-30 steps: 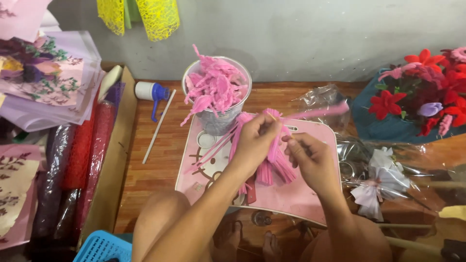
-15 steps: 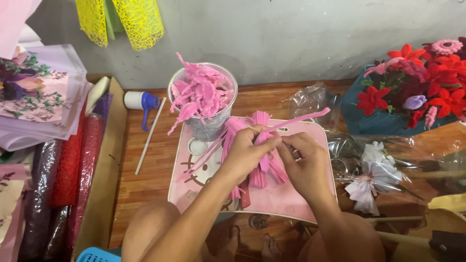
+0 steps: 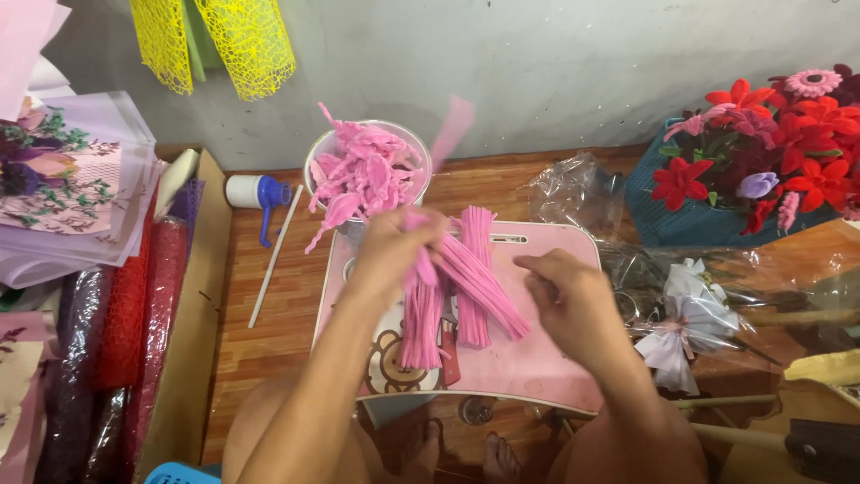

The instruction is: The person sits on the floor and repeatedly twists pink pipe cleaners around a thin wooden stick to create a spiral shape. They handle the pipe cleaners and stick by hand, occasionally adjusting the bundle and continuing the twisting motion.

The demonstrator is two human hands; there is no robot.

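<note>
The left hand (image 3: 391, 246) has its fingers curled tight around a bent pink pipe cleaner (image 3: 441, 157), whose free end rises blurred above the knuckles toward the wall. The right hand (image 3: 566, 300) sits just across from it, fingers loosely bent and pinching at nothing that can be made out; whether a strand lies between thumb and forefinger cannot be told. Between and just below the two sets of fingers lies a loose bundle of pink pipe cleaners (image 3: 470, 282), some fanned out slantwise toward the right hand, others lying straight down under the left.

All of this rests on a small pink lap table (image 3: 537, 363) with a cartoon bear printed at its near left corner. Just beyond the left fingers stands a clear bucket (image 3: 367, 175) heaped with finished pink petals. Farther left, on the wooden floor (image 3: 287, 305), lie a white stick (image 3: 275, 255) and a white roll with a blue handle (image 3: 255, 193). Beyond the right hand sit crumpled clear cellophane (image 3: 578, 188), a white ribbon bow (image 3: 685, 309) and a teal basket of red flowers (image 3: 752, 166). A grey wall (image 3: 537, 63) closes the back, with yellow mesh wrap (image 3: 215, 40) hanging on it; rolls of red mesh and patterned papers (image 3: 72, 193) are stacked at the far left
</note>
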